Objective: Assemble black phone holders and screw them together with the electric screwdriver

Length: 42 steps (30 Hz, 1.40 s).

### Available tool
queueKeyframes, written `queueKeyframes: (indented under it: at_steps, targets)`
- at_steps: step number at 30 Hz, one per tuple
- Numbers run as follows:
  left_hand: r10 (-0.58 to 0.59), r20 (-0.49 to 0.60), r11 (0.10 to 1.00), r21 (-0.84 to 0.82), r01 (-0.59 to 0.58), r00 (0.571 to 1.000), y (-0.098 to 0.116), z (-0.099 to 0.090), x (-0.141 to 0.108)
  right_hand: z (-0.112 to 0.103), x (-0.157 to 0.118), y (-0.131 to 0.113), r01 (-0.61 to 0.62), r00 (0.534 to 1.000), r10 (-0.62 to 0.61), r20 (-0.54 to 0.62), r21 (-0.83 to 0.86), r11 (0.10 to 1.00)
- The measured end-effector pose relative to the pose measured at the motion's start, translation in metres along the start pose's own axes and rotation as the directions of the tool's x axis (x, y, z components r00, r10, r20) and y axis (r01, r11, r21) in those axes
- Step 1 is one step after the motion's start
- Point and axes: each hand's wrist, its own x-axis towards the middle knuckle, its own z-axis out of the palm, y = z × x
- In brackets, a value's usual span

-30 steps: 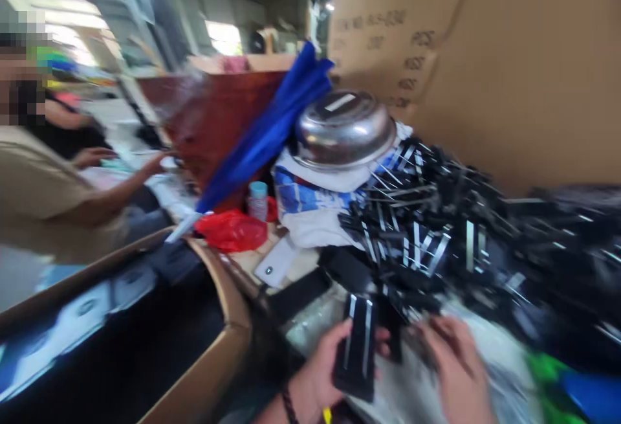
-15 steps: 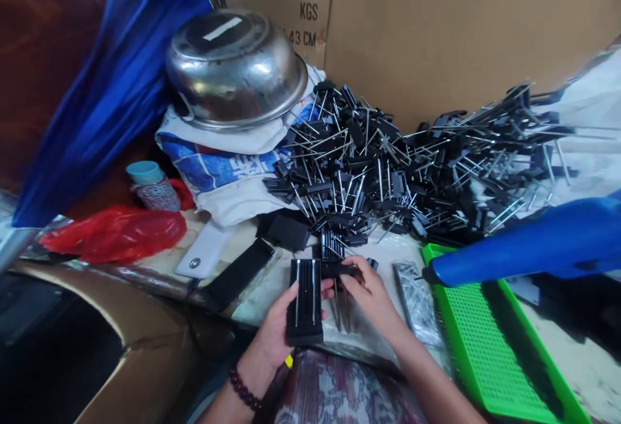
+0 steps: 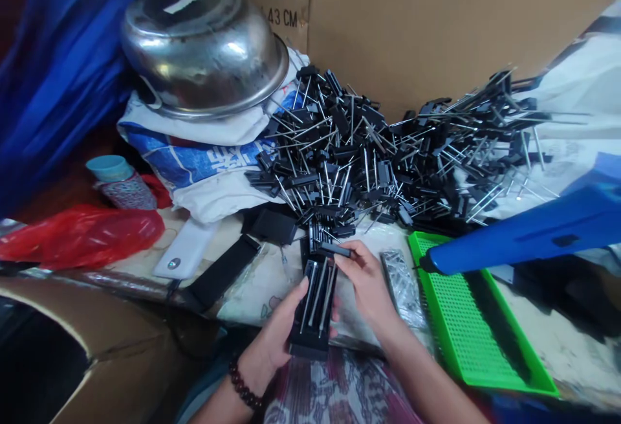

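My left hand (image 3: 280, 325), with a beaded bracelet at its wrist, is wrapped round a long black grooved block (image 3: 309, 349) above the table's front edge. Between the thumb and fingers of my right hand (image 3: 365, 276) is a small black bar with metal rods (image 3: 336, 250). Its rods slant down over the block's upper face, beside another shiny rod. I cannot tell whether they sit in the grooves. Just beyond lies another dark ribbed piece (image 3: 317, 235), at the near end of a heap of black bars with rods (image 3: 369, 145).
A green mesh basket (image 3: 504, 372) stands at the right, a blue tool with a dark tip (image 3: 524, 230) above it. Beside it is a clear packet (image 3: 402, 285). Leftward are a white flat device (image 3: 187, 246), a red bag (image 3: 97, 233) and an upturned metal basin (image 3: 208, 55).
My right hand has brought the small black bar up to the far end of the block, and its rods now lie over the block. The view has shifted.
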Motion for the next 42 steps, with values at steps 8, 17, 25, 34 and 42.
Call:
queueKeyframes:
  at_steps: [8, 17, 25, 34, 42]
  targets:
    - [0.028, 0.029, 0.996, 0.083, -0.031, 0.999, 0.000, 0.010, -0.001, 0.000, -0.005, 0.014, -0.027, 0.999, 0.027, 0.020, 0.009, 1.000]
    - [0.014, -0.029, 0.987, 0.162, -0.009, 0.999, -0.003, 0.011, 0.005, -0.007, -0.017, 0.014, -0.149, 0.984, 0.138, 0.109, 0.095, 0.984]
    - [0.086, -0.102, 0.982, 0.178, -0.066, 0.991, -0.002, 0.015, 0.001, -0.007, -0.018, 0.024, -0.170, 0.978, 0.156, 0.137, 0.099, 0.980]
    - [0.078, -0.126, 0.980, 0.189, -0.053, 0.989, -0.002, 0.015, 0.001, -0.007, -0.021, 0.030, -0.172, 0.976, 0.159, 0.149, 0.073, 0.982]
    - [0.097, -0.153, 0.950, 0.307, -0.046, 0.983, 0.005, 0.006, -0.001, -0.018, -0.011, 0.008, 0.180, 0.935, -0.011, 0.356, -0.446, 0.877]
